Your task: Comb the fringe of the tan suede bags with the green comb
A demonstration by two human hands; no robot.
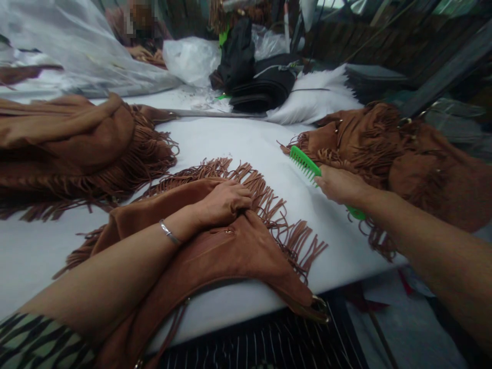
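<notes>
Brown fringed bag lies on the near part of the white table, between two heaps of brown suede, its strip of fringe fanned out on the far side and toward the right. My left hand is closed on it, fingers curled down and clamped on a fold of suede near the middle, just beyond a small zipper. A silver bracelet sits on my left wrist. At the bag's near right end, a metal clasp reaches the table's edge, above striped dark cloth.

My right hand is wrapped round a green comb, gripping it firmly, to the right of the bag and apart from it. The comb slants toward the far left with its teeth facing the near side, close to the right heap of fringed suede. The left heap lies at the left, its fringe spilling toward the bag.

Farther back are a black roll, white sheets with a jagged edge and a crumpled plastic bag. At the far left, beyond a clear plastic sheet, a person sits with both hands low.
</notes>
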